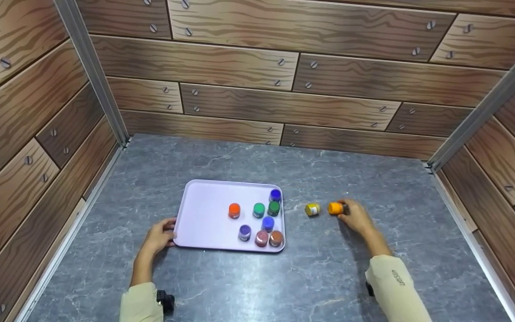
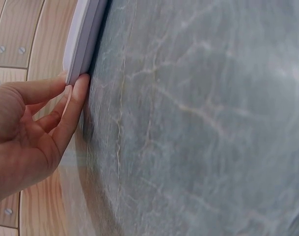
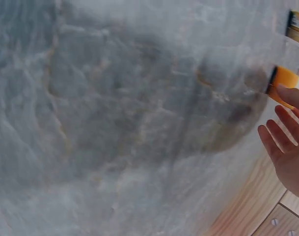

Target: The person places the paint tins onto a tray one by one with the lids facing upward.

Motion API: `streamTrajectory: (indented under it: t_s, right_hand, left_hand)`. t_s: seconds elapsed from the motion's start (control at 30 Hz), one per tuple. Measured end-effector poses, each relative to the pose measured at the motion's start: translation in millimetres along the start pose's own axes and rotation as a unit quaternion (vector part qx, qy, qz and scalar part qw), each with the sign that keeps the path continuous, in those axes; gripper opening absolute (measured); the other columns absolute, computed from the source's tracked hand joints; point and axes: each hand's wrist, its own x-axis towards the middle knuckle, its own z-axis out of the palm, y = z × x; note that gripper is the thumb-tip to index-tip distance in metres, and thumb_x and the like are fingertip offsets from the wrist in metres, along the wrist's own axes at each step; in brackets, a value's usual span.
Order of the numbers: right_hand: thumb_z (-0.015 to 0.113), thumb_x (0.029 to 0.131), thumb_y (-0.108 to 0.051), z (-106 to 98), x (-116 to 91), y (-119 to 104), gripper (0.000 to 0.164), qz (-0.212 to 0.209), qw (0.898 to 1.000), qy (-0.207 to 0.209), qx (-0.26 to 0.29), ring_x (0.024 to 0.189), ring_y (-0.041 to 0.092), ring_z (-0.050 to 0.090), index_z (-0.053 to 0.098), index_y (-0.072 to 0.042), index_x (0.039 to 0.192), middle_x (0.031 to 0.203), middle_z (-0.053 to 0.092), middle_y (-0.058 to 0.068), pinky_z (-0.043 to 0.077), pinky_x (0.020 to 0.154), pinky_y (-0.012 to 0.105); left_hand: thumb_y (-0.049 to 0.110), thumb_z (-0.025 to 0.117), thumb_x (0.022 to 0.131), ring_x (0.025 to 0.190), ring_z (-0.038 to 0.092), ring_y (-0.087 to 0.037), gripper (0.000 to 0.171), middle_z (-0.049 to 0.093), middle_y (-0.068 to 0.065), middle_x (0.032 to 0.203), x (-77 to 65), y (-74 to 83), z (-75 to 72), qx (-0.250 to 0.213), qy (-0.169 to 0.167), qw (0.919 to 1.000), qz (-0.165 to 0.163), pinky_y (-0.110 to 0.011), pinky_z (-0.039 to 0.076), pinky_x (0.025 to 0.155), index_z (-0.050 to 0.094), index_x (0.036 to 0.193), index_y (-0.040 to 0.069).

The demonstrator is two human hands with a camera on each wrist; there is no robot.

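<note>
My left hand (image 1: 158,236) pinches the near left corner of a pale lilac tray (image 1: 208,214), thumb over the rim and a fingertip under it in the left wrist view. My right hand (image 1: 356,218) holds a small orange paint jar (image 1: 335,208) right of the tray, thumb against its side in the right wrist view. A dark patch shows between this jar and the fingers in the head view. A yellow paint jar (image 1: 312,209) with a pale label stands between the tray and the orange jar.
Several small jars stand on the tray, mostly toward its right side: an orange-red one (image 1: 234,210), a purple one (image 1: 244,232), a brown one (image 1: 276,238), plus green, blue and pinkish ones. The grey marbled table (image 1: 320,277) meets wood-patterned walls (image 1: 239,98) at back and sides.
</note>
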Motion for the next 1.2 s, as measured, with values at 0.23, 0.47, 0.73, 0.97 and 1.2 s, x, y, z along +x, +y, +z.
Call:
streamTrajectory:
  t_s: [0.23, 0.47, 0.73, 0.97, 1.2]
  right_hand:
    - [0.068, 0.08, -0.002, 8.4, -3.0, 3.7, 0.04, 0.019, 1.0, 0.023, -0.008, 0.107, 0.045, 0.047, 0.053, 0.007, 0.116, 0.113, 0.053, 0.03, 0.036, 0.092, 0.056]
    - [0.068, 0.082, -0.011, 9.3, -4.8, 2.2, 0.038, 0.01, 0.999, 0.049, 0.006, 0.093, 0.037, 0.054, 0.055, 0.008, 0.113, 0.1, 0.059, 0.023, 0.043, 0.082, 0.051]
    - [0.071, 0.076, -0.014, 4.1, -5.8, 0.0, 0.035, 0.018, 0.997, 0.076, -0.005, 0.079, 0.03, 0.054, 0.06, 0.009, 0.1, 0.085, 0.058, 0.015, 0.045, 0.071, 0.045]
    - [0.073, 0.077, -0.025, 5.5, -5.5, -3.5, 0.037, 0.025, 0.996, 0.081, -0.03, 0.077, 0.03, 0.055, 0.062, 0.006, 0.094, 0.084, 0.058, 0.014, 0.045, 0.068, 0.046]
    - [0.07, 0.078, -0.012, 9.7, -5.7, -1.2, 0.045, 0.009, 0.999, 0.031, 0.028, 0.092, 0.035, 0.055, 0.053, 0.01, 0.113, 0.103, 0.056, 0.024, 0.044, 0.081, 0.048]
  left_hand:
    - [-0.017, 0.05, 0.079, 0.09, 0.056, -0.03, 0.045, 0.051, -0.027, 0.109, -0.1, 0.6, 0.3, 0.0, 0.005, 1.0, 0.005, -0.033, 0.054, 0.06, 0.044, 0.123, -0.014]
    - [-0.018, 0.05, 0.077, 0.088, 0.057, -0.029, 0.045, 0.052, -0.027, 0.107, 0.0, 0.8, 1.2, -0.002, 0.008, 0.9999, 0.011, -0.031, 0.054, 0.057, 0.045, 0.122, -0.015]
    - [-0.018, 0.049, 0.077, 0.087, 0.057, -0.028, 0.045, 0.052, -0.027, 0.106, -0.5, 1.6, 1.7, 0.002, 0.008, 0.9999, 0.01, -0.032, 0.054, 0.058, 0.045, 0.121, -0.015]
    - [-0.017, 0.048, 0.079, 0.092, 0.056, -0.032, 0.044, 0.051, -0.027, 0.108, -1.4, 1.9, 1.0, 0.009, 0.005, 0.9999, 0.004, -0.033, 0.054, 0.06, 0.045, 0.122, -0.015]
    - [-0.017, 0.049, 0.079, 0.092, 0.056, -0.032, 0.044, 0.051, -0.027, 0.109, -1.0, 2.2, 1.4, 0.007, 0.003, 1.0, 0.005, -0.033, 0.054, 0.061, 0.044, 0.123, -0.015]
